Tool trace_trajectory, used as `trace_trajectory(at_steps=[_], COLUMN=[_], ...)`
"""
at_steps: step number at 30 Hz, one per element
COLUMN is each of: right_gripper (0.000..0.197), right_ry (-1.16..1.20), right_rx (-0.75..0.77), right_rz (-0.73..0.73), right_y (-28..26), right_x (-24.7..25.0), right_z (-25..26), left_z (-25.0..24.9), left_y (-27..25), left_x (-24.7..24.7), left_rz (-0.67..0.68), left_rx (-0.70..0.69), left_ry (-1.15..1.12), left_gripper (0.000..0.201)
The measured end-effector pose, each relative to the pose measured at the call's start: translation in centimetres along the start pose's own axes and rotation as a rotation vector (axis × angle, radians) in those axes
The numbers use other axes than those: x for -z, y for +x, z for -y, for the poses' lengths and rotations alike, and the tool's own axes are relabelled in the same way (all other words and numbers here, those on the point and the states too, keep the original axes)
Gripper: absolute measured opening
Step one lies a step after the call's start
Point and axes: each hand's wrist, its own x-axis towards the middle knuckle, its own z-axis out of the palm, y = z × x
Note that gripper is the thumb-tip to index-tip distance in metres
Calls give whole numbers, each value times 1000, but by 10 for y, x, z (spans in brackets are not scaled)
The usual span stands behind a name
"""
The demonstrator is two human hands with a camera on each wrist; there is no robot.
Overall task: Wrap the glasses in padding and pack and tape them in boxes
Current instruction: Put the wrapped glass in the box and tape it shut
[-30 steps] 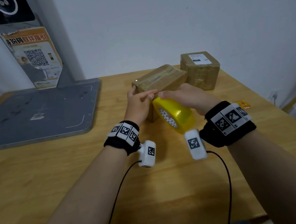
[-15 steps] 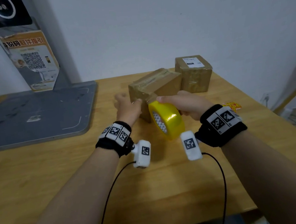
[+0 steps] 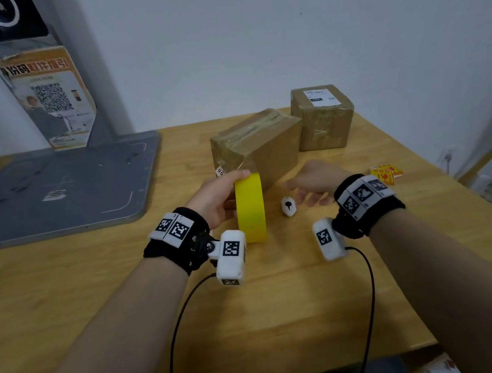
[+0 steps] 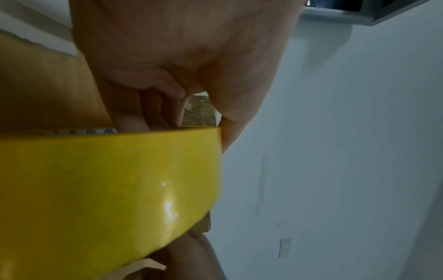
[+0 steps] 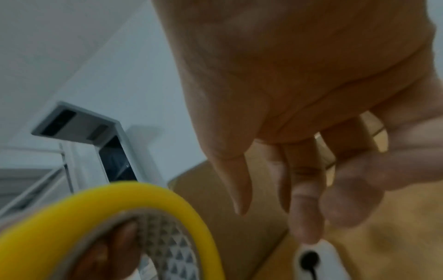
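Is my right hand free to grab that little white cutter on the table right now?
Probably yes. The right hand is open and empty, hovering just beside the white cutter, with nothing between them; the tape roll stays in the left hand.

Glossy yellow tape roll (image 3: 250, 207) (smooth plastic), matt wooden table (image 3: 280, 303), film-wrapped cardboard box (image 3: 257, 146).

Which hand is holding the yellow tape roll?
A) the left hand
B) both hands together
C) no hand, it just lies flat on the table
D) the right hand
A: the left hand has its fingers curled round the yellow tape roll and holds it on edge, while the right hand hangs open beside it, apart from the roll, over a small white thing on the table.
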Motion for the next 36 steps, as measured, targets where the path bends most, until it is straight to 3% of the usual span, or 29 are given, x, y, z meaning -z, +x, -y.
trace_trajectory(at_steps=[3, 11, 14, 16, 18, 21, 24, 30, 36], right_gripper=[43, 33, 29, 25, 21, 17, 19, 44, 29], right_ry=[-90, -117, -5, 162, 286, 212, -32, -111, -112], right_rx=[-14, 0, 64, 217, 412, 569, 579, 565, 594], right_rz=[42, 163, -16, -236, -366, -275, -229, -144, -128], right_y=[16, 27, 26, 22, 19, 27, 38, 52, 48], right_x=[-14, -18, -7, 4, 14, 20, 19, 28, 26], right_z=[-9, -21, -15, 1, 26, 54, 60, 53, 59], left_z=[0, 4, 8, 10, 10, 8, 9, 10, 13], left_y=[-1, 5, 8, 9, 9, 9, 8, 9, 14], left_x=[-2, -2, -5, -8, -9, -8, -9, -17, -31], left_rz=[12, 0, 0, -4, 0, 12, 50, 112, 150], left_rx=[0, -4, -28, -39, -41, -31, -21, 37, 150], left_ry=[-1, -4, -41, -53, -57, -76, -60, -94, -89], left_gripper=[21, 19, 18, 19, 20, 20, 20, 27, 31])
